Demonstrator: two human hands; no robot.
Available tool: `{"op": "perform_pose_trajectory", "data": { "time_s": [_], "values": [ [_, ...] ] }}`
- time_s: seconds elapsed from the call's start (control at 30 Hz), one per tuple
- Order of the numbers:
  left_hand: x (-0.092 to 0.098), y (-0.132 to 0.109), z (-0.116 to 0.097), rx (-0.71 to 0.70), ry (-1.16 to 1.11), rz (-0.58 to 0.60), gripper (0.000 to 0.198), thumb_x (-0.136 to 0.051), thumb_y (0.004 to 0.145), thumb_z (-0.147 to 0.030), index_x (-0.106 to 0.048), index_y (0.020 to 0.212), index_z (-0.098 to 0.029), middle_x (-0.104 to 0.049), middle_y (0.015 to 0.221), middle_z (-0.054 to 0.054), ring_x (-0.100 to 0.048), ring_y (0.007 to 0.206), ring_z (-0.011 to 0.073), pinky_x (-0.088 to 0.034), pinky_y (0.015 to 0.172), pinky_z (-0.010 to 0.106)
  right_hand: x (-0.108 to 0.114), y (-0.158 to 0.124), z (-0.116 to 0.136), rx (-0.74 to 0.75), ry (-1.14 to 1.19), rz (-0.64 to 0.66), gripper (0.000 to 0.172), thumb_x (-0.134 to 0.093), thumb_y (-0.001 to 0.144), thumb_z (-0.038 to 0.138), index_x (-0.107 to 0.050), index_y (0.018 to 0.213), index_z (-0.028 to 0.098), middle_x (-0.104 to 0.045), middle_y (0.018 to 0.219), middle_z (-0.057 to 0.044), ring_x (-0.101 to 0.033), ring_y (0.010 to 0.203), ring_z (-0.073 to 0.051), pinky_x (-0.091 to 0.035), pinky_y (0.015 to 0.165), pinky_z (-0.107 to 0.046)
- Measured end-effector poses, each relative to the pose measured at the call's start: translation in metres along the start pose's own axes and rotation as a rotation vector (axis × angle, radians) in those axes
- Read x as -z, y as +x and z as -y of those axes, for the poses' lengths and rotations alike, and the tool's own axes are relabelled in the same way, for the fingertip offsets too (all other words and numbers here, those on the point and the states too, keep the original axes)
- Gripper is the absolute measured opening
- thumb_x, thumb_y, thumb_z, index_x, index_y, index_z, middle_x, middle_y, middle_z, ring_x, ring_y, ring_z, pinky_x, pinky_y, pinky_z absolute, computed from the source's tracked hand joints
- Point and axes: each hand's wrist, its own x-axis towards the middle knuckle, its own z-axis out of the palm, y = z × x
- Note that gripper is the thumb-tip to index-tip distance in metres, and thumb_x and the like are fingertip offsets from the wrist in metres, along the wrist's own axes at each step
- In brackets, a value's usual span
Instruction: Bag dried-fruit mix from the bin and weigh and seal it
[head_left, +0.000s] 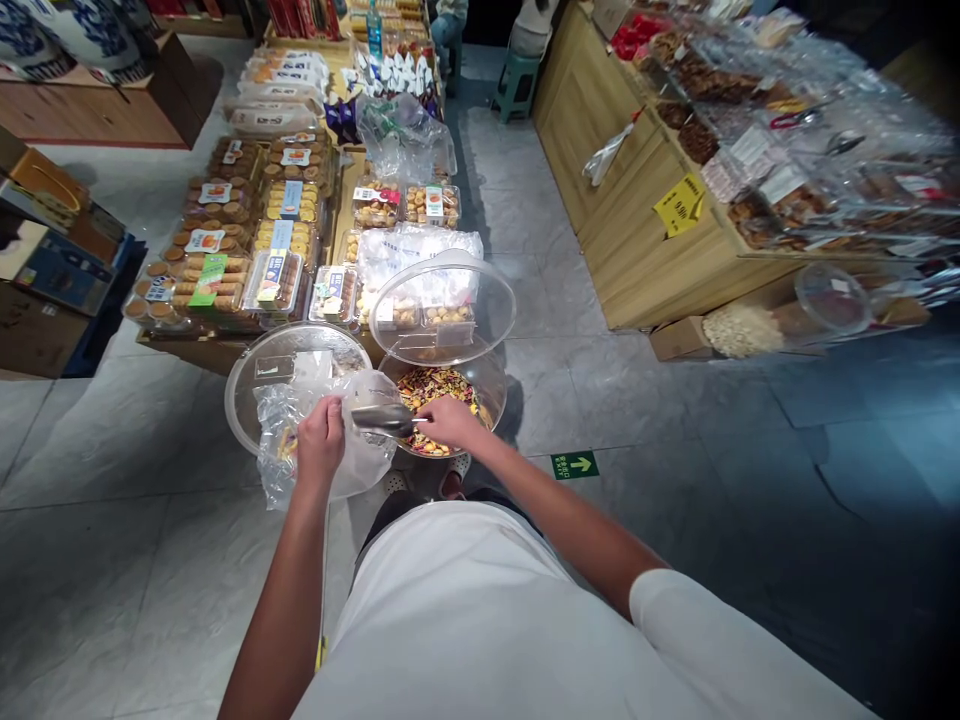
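My left hand [321, 440] is closed on the edge of a clear plastic bag [277, 470], which hangs down with a few small yellowish pieces at its bottom. In my right hand [448, 420] is the handle of a metal scoop [382, 419], its head reaching left to the bag's mouth. What lies inside the scoop cannot be made out. Below my right hand stands a round clear tub [491, 385] of colourful mixed snacks [435, 385]. A clear round lid [444, 262] is tilted up behind it. Another round clear tub [240, 385] is behind the bag.
Packaged cookies [281, 270] cover the display ahead. At right, a wooden counter [592, 230] holds bagged goods, with a box of pale snacks [739, 330] at its base. A green exit sign [575, 464] marks the floor. Cartons [52, 270] stand at left; a person sits on a stool [515, 82] far ahead.
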Motion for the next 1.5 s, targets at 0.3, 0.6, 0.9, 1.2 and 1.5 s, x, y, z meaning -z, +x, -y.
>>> {"op": "perform_pose_trajectory", "data": {
  "time_s": [0.3, 0.6, 0.9, 1.2, 1.5],
  "values": [
    [-0.001, 0.003, 0.019, 0.102, 0.103, -0.044, 0.04, -0.041, 0.105, -0.041, -0.075, 0.113, -0.023, -0.069, 0.076, 0.003, -0.064, 0.073, 0.0214, -0.043, 0.072, 0.031, 0.01, -0.007, -0.119, -0.376, 0.011, 0.159, 0.019, -0.062, 0.085, 0.021, -0.076, 0.075, 0.013, -0.073, 0.074, -0.012, -0.064, 0.066, -0.02, -0.036, 0.057, -0.026],
    [-0.002, 0.012, 0.012, 0.109, 0.138, -0.007, 0.036, -0.042, 0.105, -0.041, -0.073, 0.102, -0.022, -0.066, 0.075, 0.002, -0.06, 0.069, 0.0186, -0.041, 0.07, 0.029, -0.103, 0.084, -0.139, -0.432, -0.07, 0.21, 0.034, -0.057, 0.099, 0.022, -0.076, 0.125, 0.011, -0.076, 0.124, -0.022, -0.074, 0.112, -0.03, -0.055, 0.086, -0.029],
    [-0.005, 0.009, 0.011, 0.138, 0.159, 0.01, 0.036, -0.042, 0.107, -0.04, -0.069, 0.093, -0.022, -0.065, 0.073, 0.001, -0.059, 0.068, 0.0177, -0.04, 0.069, 0.029, -0.17, 0.106, -0.12, -0.328, -0.001, 0.329, 0.033, -0.057, 0.1, 0.02, -0.076, 0.123, 0.007, -0.075, 0.123, -0.025, -0.074, 0.112, -0.03, -0.054, 0.091, -0.03],
    [-0.003, 0.012, 0.018, 0.17, 0.183, 0.008, 0.036, -0.041, 0.106, -0.04, -0.068, 0.091, -0.022, -0.064, 0.073, 0.001, -0.058, 0.068, 0.0181, -0.038, 0.068, 0.029, -0.168, 0.104, -0.161, -0.265, 0.23, 0.503, 0.017, -0.064, 0.089, 0.011, -0.08, 0.092, 0.008, -0.078, 0.088, -0.011, -0.069, 0.08, -0.019, -0.048, 0.07, -0.022],
    [0.001, 0.018, 0.02, 0.156, 0.141, -0.013, 0.038, -0.041, 0.106, -0.041, -0.073, 0.102, -0.022, -0.066, 0.076, 0.002, -0.06, 0.07, 0.0184, -0.041, 0.07, 0.029, -0.157, 0.096, -0.194, -0.341, 0.578, 0.63, 0.014, -0.063, 0.083, 0.01, -0.076, 0.081, 0.01, -0.074, 0.068, -0.005, -0.064, 0.059, -0.013, -0.052, 0.063, -0.021]
  ]
}}
